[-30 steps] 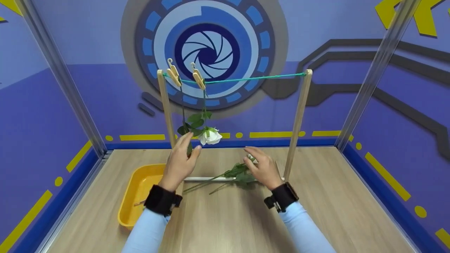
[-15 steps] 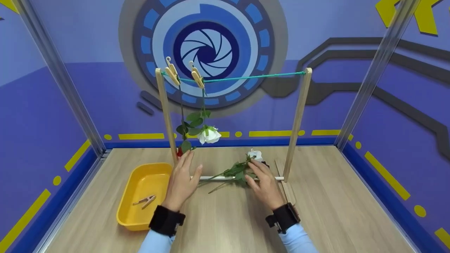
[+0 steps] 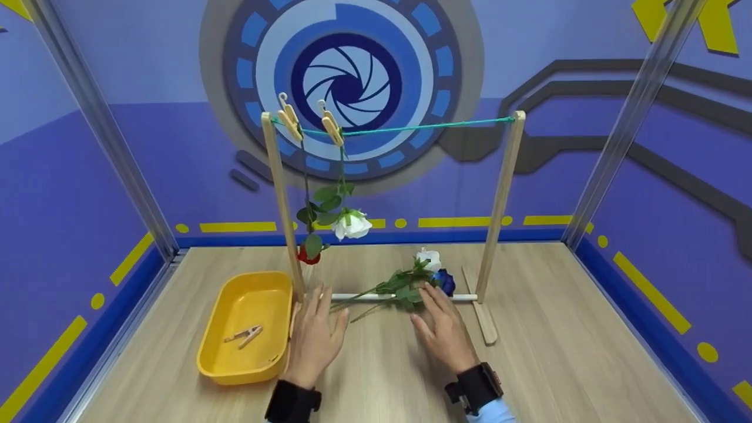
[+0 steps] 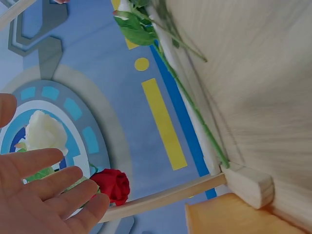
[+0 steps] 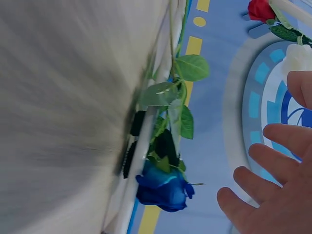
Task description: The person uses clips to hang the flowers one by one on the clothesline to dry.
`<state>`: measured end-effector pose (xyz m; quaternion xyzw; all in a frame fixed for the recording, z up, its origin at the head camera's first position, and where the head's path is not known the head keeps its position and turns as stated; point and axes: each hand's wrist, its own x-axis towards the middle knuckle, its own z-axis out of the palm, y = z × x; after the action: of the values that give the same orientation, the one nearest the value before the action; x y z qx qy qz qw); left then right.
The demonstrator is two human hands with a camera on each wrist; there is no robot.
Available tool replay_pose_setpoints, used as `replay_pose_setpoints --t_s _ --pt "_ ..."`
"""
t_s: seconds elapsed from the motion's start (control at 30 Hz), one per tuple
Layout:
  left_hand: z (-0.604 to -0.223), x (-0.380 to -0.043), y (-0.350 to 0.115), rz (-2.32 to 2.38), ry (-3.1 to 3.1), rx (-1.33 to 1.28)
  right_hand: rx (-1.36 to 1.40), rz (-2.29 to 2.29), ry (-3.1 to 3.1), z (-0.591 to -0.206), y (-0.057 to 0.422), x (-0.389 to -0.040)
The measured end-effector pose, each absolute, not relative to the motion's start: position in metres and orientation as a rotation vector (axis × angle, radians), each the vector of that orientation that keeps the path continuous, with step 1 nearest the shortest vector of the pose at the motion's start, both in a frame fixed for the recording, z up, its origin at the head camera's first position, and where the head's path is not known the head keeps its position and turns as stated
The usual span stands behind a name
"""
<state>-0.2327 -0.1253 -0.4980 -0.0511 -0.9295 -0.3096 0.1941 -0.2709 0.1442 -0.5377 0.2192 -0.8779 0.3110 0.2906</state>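
Note:
Two flowers hang head down from a green cord: a red rose (image 3: 309,254) at the left and a white rose (image 3: 351,224) beside it, each held by a wooden clothespin (image 3: 332,128). On the table lie another white rose (image 3: 429,259) and a blue rose (image 3: 445,282), their stems pointing left across the rack's white bar (image 3: 461,298). My left hand (image 3: 317,338), fingers extended, holds nothing between the yellow tray and the stems. Just in front of the lying roses is my right hand (image 3: 445,330), its fingers loosely extended and holding nothing; the right wrist view shows them apart from the blue rose (image 5: 165,187).
A yellow tray (image 3: 211,346) stands at the left with a clothespin (image 3: 244,336) in it and a small piece near its front corner. The rack's wooden posts (image 3: 501,205) rise at both sides, the right one on a flat foot (image 3: 486,323).
Both hands have drawn back toward the person, the left one down from beside the hanging roses. The red rose, the blue rose and the tray's clothespin now show fully.

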Motion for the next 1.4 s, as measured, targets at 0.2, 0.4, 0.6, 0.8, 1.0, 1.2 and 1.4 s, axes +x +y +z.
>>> replay_pose_setpoints --t_s 0.2,0.4,0.6,0.8,1.0,1.2,1.4 --pt "-0.510 -0.227 -0.121 -0.835 -2.663 -0.146 0.568 0.818 -2.400 -0.546 0.144 -0.265" --pt "-0.519 -0.224 -0.118 -0.849 -2.639 -0.166 0.584 0.823 -2.434 -0.549 0.142 -0.262" --pt "-0.521 -0.224 -0.117 -0.822 -2.637 -0.193 0.616 0.828 -2.416 -0.553 0.137 -0.262" --pt "-0.524 -0.225 -0.117 -0.812 -2.679 -0.180 0.658 0.832 -2.434 -0.556 0.129 -0.261" --pt "-0.527 -0.225 -0.117 -0.828 -2.685 -0.149 0.695 0.860 -2.455 -0.554 0.122 -0.259" --pt "-0.527 -0.224 -0.118 -0.807 -2.647 -0.146 0.747 0.859 -2.439 -0.554 0.115 -0.260" --pt "-0.528 -0.224 -0.120 -0.817 -2.638 -0.122 0.793 0.901 -2.448 -0.553 0.103 -0.257"
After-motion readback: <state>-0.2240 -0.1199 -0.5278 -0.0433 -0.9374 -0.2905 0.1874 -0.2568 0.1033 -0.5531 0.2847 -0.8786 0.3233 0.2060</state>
